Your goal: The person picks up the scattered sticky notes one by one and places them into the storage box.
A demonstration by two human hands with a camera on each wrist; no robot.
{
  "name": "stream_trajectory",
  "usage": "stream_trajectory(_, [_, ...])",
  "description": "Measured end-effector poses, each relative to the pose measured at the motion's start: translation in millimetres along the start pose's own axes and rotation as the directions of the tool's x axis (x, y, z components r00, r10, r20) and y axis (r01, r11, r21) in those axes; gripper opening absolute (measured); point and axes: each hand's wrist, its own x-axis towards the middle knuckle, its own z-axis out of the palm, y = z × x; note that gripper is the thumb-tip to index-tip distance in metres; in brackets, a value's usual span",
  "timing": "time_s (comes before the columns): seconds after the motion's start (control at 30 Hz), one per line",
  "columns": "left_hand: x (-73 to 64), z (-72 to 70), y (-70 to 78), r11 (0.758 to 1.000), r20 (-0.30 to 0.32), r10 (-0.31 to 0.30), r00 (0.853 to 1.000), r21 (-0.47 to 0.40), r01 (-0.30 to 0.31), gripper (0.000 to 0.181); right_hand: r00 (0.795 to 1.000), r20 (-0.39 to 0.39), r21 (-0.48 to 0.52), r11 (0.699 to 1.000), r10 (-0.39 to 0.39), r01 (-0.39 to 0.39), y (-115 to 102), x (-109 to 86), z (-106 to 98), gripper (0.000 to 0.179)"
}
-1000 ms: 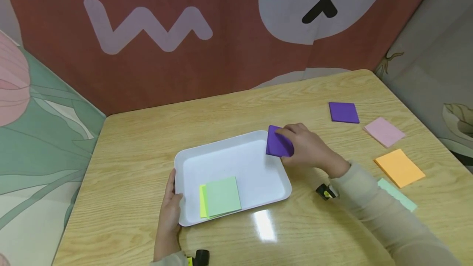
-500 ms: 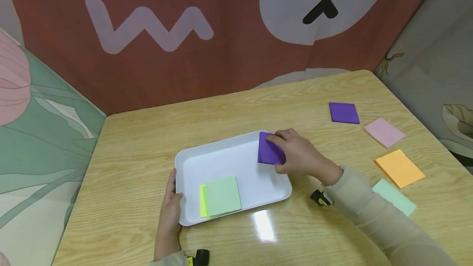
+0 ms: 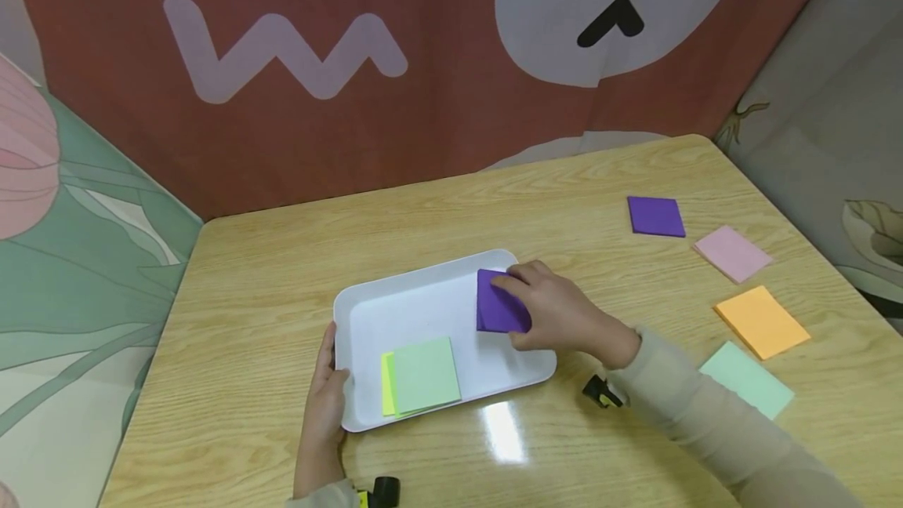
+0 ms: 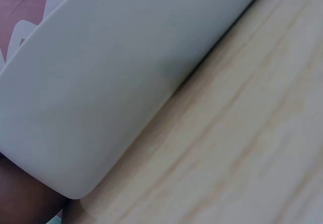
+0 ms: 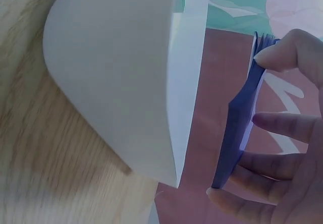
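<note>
My right hand (image 3: 560, 312) grips a purple sticky note pad (image 3: 495, 306) by its edges, over the right part of a white tray (image 3: 402, 316). In the right wrist view the pad (image 5: 237, 120) is seen nearly edge-on beyond the tray's wall, pinched between thumb and fingertips, its sheets fanned a little at one end. My left hand (image 3: 324, 398) holds the tray's left end, thumb at the rim and fingers along the outside. Inside the tray's near left part lies a light green sticky note pad (image 3: 426, 373), overlapping a yellow-green one (image 3: 387, 386).
Along the table's right side lie another purple pad (image 3: 657, 216), a pink pad (image 3: 733, 254), an orange pad (image 3: 762, 322) and a mint green pad (image 3: 748, 379). A printed cloth (image 3: 317, 139) hangs behind the wooden table's far edge.
My right hand has carried the purple pad left and nearer, from the tray's far right corner to farther inside over it. The left hand and tray stay put.
</note>
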Motion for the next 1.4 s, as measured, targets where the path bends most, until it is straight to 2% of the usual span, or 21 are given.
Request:
stream_trajectory(0.2, [-0.1, 0.1, 0.2, 1.000, -0.001, -0.006, 1.000, -0.002, 0.006, 0.067, 1.000, 0.008, 0.005, 1.000, -0.012, 0.012, -5.8, 1.0, 3.7, 0.066])
stream_trajectory(0.47, [0.0, 0.7, 1.5, 1.000, -0.004, 0.001, 1.000, -0.007, -0.001, 0.067, 0.996, 0.034, 0.004, 0.997, -0.084, 0.083, -16.3, 4.5, 11.3, 0.065])
stream_trajectory(0.77, [0.4, 0.5, 1.8, 1.000, -0.001, -0.001, 1.000, -0.016, 0.001, 0.067, 0.993, 0.051, -0.008, 0.994, -0.109, 0.110, -26.3, 8.2, 19.9, 0.064])
stream_trajectory(1.03, [0.6, 0.4, 2.2, 1.000, -0.006, -0.008, 1.000, -0.005, 0.008, 0.066, 0.988, 0.039, -0.004, 0.989, -0.149, 0.149, -32.7, 11.1, 24.6, 0.063])
stream_trajectory(1.4, [-0.1, 0.7, 2.6, 1.000, -0.003, -0.009, 1.000, -0.014, 0.009, 0.067, 0.981, 0.107, 0.009, 0.986, -0.164, 0.164, -49.4, 16.4, 31.5, 0.064])
